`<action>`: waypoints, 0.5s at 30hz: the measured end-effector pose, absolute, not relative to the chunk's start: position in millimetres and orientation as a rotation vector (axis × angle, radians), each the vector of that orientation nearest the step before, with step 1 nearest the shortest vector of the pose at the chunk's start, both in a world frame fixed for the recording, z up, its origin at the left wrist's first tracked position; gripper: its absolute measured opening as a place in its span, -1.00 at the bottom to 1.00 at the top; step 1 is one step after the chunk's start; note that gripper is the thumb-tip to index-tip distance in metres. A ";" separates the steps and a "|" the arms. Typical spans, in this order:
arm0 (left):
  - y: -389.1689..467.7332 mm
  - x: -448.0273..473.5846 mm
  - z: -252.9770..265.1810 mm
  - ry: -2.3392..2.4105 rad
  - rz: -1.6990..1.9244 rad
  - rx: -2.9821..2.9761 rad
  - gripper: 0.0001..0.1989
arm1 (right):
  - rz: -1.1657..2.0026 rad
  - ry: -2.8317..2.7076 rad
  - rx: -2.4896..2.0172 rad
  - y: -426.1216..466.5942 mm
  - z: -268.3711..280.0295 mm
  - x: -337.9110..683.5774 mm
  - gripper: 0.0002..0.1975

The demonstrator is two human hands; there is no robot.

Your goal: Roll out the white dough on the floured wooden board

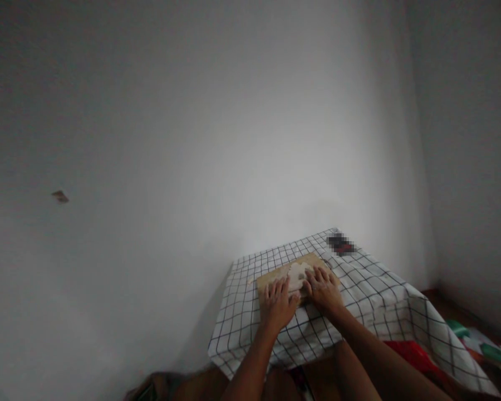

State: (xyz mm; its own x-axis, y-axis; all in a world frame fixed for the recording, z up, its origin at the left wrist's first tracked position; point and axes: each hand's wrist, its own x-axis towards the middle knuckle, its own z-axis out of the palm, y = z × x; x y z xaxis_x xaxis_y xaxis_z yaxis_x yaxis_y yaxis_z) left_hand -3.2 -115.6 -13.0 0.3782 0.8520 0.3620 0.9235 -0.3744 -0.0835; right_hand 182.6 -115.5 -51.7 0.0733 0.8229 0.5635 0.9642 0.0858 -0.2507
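Note:
A pale, flat, uneven-edged piece of what looks like dough [294,273] lies on a wooden board [311,259]. My left hand [279,303] rests palm down over its left part and the near left of the board, fingers stretched out. On the right side, my right hand [323,287] lies over the dough's edge and the board, fingers apart and pointing forward. Both hands hide parts of the dough and the board's near edge. Neither hand has its fingers wrapped round anything.
The board is on a table with a white, dark-checked cloth [234,312]. A blurred-out dark and red object [341,245] lies at the far right corner. White walls [158,139] stand behind and to the right. Red material [413,353] and green-and-white items [480,342] are low at right.

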 end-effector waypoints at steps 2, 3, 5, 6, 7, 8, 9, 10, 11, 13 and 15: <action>-118.3 -3.6 -14.6 -1.583 -0.359 -2.385 -0.36 | -0.315 -1.768 -1.763 -119.4 -54.2 182.7 -0.52; -119.6 -3.7 -15.3 -1.590 -0.351 -2.392 -0.36 | -0.315 -1.768 -1.766 -121.2 -55.3 182.8 -0.52; -122.3 -3.7 -16.3 -1.605 -0.348 -2.400 -0.35 | -0.303 -1.778 -1.777 -124.6 -56.3 182.9 -0.51; -123.7 -3.5 -16.5 -1.612 -0.350 -2.404 -0.35 | -0.292 -1.785 -1.784 -126.3 -56.1 182.9 -0.51; -124.9 -3.3 -16.4 -1.619 -0.351 -2.409 -0.34 | -0.281 -1.792 -1.791 -127.8 -55.4 182.9 -0.51; -126.0 -3.0 -16.1 -1.623 -0.354 -2.411 -0.34 | -0.269 -1.796 -1.799 -129.2 -54.3 182.8 -0.50; -126.8 -2.7 -15.6 -1.623 -0.358 -2.413 -0.35 | -0.257 -1.795 -1.808 -130.5 -52.8 182.7 -0.50; -127.3 -2.3 -15.0 -1.621 -0.363 -2.413 -0.35 | -0.244 -1.796 -1.817 -131.4 -51.1 182.6 -0.50; -127.5 -2.0 -14.2 -1.618 -0.370 -2.413 -0.37 | -0.230 -1.796 -1.825 -132.1 -49.3 182.6 -0.50; -127.0 -1.2 -12.3 -1.621 -0.377 -2.418 -0.39 | -0.193 -1.799 -1.844 -132.7 -45.6 183.0 -0.50; -125.1 -0.4 -9.6 -1.626 -0.375 -2.425 -0.42 | -0.164 -1.803 -1.850 -132.2 -42.0 183.8 -0.50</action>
State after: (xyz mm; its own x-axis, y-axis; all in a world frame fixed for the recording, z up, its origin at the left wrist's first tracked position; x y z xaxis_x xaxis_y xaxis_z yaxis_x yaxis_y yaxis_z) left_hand -0.4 -125.1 -9.6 0.3637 0.8761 0.3165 0.9262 -0.3763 -0.0226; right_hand 183.8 -132.2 -42.0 0.0944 0.8880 0.4500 0.9548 0.0473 -0.2936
